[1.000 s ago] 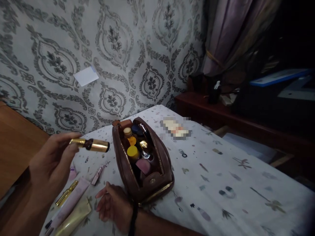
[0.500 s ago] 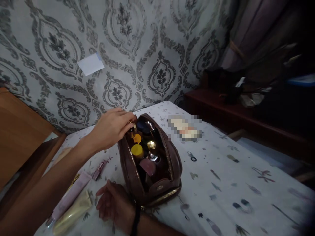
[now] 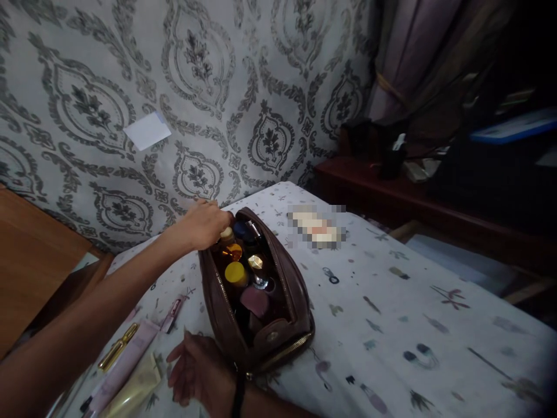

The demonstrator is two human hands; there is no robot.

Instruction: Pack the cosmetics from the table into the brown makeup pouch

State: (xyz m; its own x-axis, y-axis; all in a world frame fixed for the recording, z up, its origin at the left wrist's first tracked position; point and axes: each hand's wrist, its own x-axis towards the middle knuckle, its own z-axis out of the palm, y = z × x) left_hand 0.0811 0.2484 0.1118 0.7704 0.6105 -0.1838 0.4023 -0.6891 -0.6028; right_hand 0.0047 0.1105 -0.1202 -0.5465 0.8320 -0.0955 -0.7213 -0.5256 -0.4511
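A brown leather cosmetic bag (image 3: 256,290) stands unzipped on the patterned sheet. Inside it are a yellow-capped container (image 3: 235,273), a faceted gold cap (image 3: 255,261), an orange cap (image 3: 232,251), a mauve rounded item (image 3: 255,301) and a bottle with a pale cap (image 3: 226,235). My left hand (image 3: 204,225) has its fingers closed over the bag's far left rim, fingertips partly hidden. Beside the bag's near left side, my right hand (image 3: 195,371) rests with loosely curled fingers apart and nothing in them.
Left of the bag lie a pink tube (image 3: 124,366), a yellowish tube (image 3: 134,389), a gold item (image 3: 117,347) and a small pink tube (image 3: 172,315). A blurred-out object (image 3: 317,227) lies right of the bag. Patterned wall behind; dark red furniture (image 3: 339,180) at right.
My left hand has shifted from over the bottle at the bag's far end onto the rim, its fingers turned away. My right hand stays beside the bag. The camera view has moved slightly.
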